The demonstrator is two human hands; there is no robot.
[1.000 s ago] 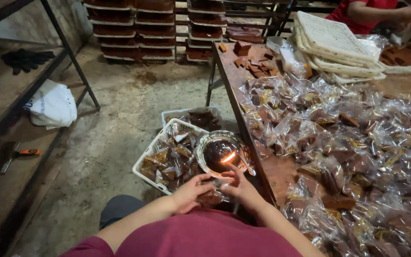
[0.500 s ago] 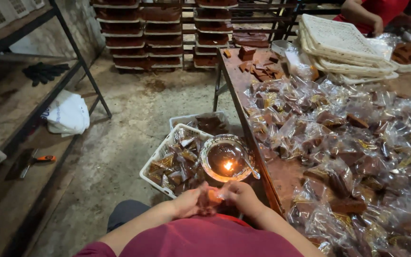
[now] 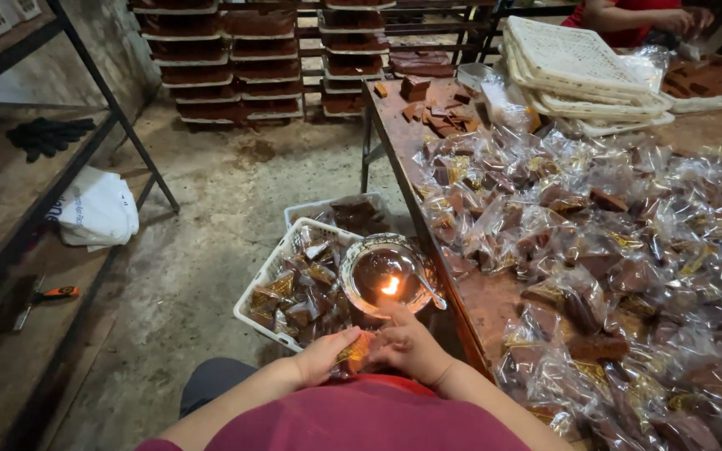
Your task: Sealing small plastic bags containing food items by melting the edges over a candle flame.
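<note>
My left hand (image 3: 321, 357) and my right hand (image 3: 409, 344) meet close to my body, both pinching a small clear packet with a brown block (image 3: 353, 352) between them. Just beyond my fingers stands a round metal bowl (image 3: 361, 255) with a small flame (image 3: 390, 286) burning in it. The bowl rests over a white basket (image 3: 254, 292) on the floor, filled with wrapped brown blocks. A heap of the same clear-wrapped blocks (image 3: 595, 250) covers the table to my right.
A second white basket (image 3: 309, 210) sits behind the first. Stacked white trays (image 3: 578, 67) and loose brown blocks (image 3: 432, 108) lie at the table's far end, where another person (image 3: 645, 17) works. Racks of brown slabs (image 3: 252, 58) line the back. A metal shelf (image 3: 35, 167) stands left.
My hands have stayed together at the packet near the flame. The view has shifted slightly, bringing the bowl and baskets a little closer.
</note>
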